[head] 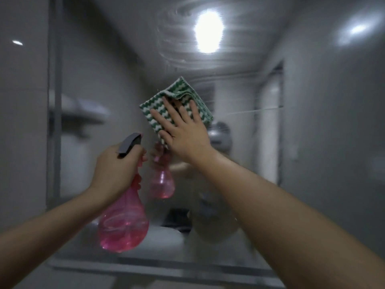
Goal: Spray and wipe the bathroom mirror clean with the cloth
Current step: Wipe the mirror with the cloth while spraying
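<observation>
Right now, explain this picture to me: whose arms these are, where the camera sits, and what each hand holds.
There is no machine here. One camera worn on a person's head looks forward at their own two bare arms. They face a bathroom mirror, so the room, a ceiling lamp and the bottle appear again as reflections. The left hand grips a pink spray bottle by its neck, under the grey trigger head. The right hand presses a green and white cloth flat against the glass with spread fingers. Curved wipe streaks show on the mirror near the lamp.

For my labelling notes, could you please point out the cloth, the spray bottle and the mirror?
cloth [155, 105]: head view, striped left part.
spray bottle [124, 224]: head view, pink belly.
mirror [235, 65]: head view, streaked glass.
</observation>
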The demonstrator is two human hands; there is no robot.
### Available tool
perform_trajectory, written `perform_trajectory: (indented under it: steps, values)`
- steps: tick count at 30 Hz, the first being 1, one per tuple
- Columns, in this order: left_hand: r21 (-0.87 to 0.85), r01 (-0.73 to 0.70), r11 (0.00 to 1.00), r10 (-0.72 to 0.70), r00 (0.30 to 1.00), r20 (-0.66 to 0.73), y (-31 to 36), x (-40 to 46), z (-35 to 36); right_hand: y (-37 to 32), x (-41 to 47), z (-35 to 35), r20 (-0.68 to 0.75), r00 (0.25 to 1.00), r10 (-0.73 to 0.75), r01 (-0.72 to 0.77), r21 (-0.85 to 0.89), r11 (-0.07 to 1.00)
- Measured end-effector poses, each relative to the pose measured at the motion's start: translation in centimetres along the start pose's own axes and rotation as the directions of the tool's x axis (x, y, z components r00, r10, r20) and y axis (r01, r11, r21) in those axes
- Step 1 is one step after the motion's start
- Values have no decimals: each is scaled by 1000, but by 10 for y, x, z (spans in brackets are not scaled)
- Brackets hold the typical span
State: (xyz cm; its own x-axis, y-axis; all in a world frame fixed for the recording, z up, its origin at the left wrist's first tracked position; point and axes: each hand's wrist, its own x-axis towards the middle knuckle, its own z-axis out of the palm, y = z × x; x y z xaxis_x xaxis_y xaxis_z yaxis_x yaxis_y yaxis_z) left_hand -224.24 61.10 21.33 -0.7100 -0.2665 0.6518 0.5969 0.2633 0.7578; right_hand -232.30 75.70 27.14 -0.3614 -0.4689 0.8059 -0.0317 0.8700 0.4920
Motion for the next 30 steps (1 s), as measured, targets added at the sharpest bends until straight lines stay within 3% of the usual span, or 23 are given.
perform_trajectory:
  steps: [4,8,12,18,24,30]
  values:
    - [34,-24,999,23,999,29,20,-17,20,54,-44,2,46,999,-17,20,-66,998]
    - [92,-52,994,46,997,64,36,-37,37,111,-89,0,-100,995,30,-37,-71,997]
    - [103,-43,994,32,994,106,47,-56,54,160,-128,4,-158,984,82,-101,-116,988]
    - [-2,32,999,-31,994,101,37,-71,85,208,-187,11,-172,966,191,-208,-84,975]
    - [-45,65,997,-59,990,128,8,-68,83,146,-197,28,-164,836,523,-516,88,852]
    - [-15,22,1000,-20,991,133,-20,-43,37,14,-169,53,-136,917,375,-369,67,927]
